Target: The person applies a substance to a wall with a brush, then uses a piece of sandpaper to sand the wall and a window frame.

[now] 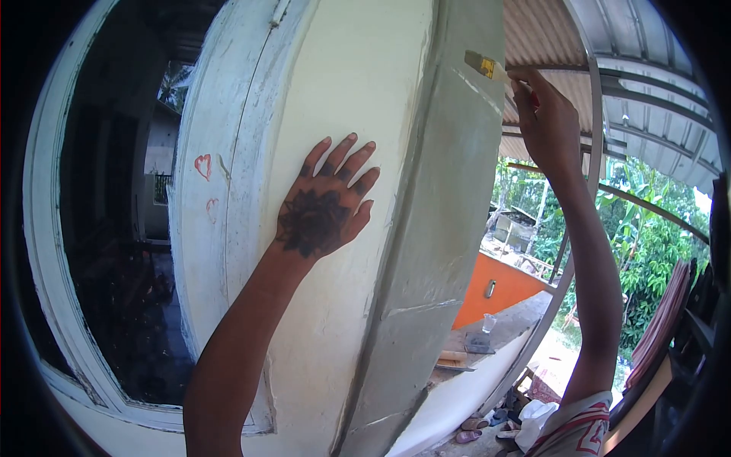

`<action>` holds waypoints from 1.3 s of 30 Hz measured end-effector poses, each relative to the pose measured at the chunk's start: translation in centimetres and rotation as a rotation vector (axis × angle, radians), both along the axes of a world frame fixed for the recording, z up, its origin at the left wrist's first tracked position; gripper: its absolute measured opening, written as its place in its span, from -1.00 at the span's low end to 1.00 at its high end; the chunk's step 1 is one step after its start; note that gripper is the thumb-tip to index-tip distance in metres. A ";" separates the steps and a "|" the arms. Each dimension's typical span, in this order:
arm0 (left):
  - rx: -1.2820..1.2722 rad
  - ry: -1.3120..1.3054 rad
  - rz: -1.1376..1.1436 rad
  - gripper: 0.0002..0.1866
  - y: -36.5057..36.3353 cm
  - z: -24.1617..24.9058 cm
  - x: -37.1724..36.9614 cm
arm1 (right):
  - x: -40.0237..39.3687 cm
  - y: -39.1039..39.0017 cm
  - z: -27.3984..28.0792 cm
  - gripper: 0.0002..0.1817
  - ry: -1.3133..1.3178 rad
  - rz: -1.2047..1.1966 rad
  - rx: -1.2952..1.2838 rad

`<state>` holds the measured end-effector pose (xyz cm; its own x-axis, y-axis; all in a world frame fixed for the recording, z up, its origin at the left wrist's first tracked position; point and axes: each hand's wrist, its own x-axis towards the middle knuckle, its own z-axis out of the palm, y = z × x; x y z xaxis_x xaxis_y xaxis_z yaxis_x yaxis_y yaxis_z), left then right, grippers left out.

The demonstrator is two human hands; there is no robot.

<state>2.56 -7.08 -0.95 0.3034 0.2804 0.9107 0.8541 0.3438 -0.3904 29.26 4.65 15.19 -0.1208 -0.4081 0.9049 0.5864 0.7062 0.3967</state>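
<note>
The hands were well apart: the left hand (320, 213) lay open on the cream wall (358, 76), fingers spread and holding nothing, while the right hand (550, 126), raised higher, was closed around the handle of a brush (487, 67). The spread palm was probably there to steady the body. The brush, gripped by its handle with the bristles pointing left, was likely held so they faced the grey-green surface (457, 175); whether they touched it could not be told. A ridge ran between that surface and the cream wall, perhaps an awkward edge for bristles. Left of the wall stood a worn white wooden frame (247, 99) bearing a red heart drawing (202, 166), then dark window glass (118, 289). On the other side, a metal post (598, 99) rose close to the right forearm in view and might have limited its swing. Beyond were an orange panel (487, 286), a ledge with a clear cup (488, 324), and, low down, some footwear (470, 436).
</note>
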 end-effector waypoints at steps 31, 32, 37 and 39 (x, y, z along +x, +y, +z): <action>-0.058 -0.151 0.031 -0.38 -1.2 -8.6 0.1 | -12.6 4.9 31.2 -0.72 0.432 0.137 0.279; -0.058 -0.152 0.027 -0.38 -1.2 -8.6 0.1 | -12.6 5.0 31.7 -0.73 0.421 0.047 0.201; -0.060 -0.156 0.026 -0.38 -1.2 -8.7 0.1 | -13.0 6.3 33.9 -0.74 0.406 -0.023 0.124; -0.058 -0.158 0.031 -0.38 -1.1 -8.7 0.0 | -13.2 6.9 34.5 -0.72 0.348 -0.054 0.206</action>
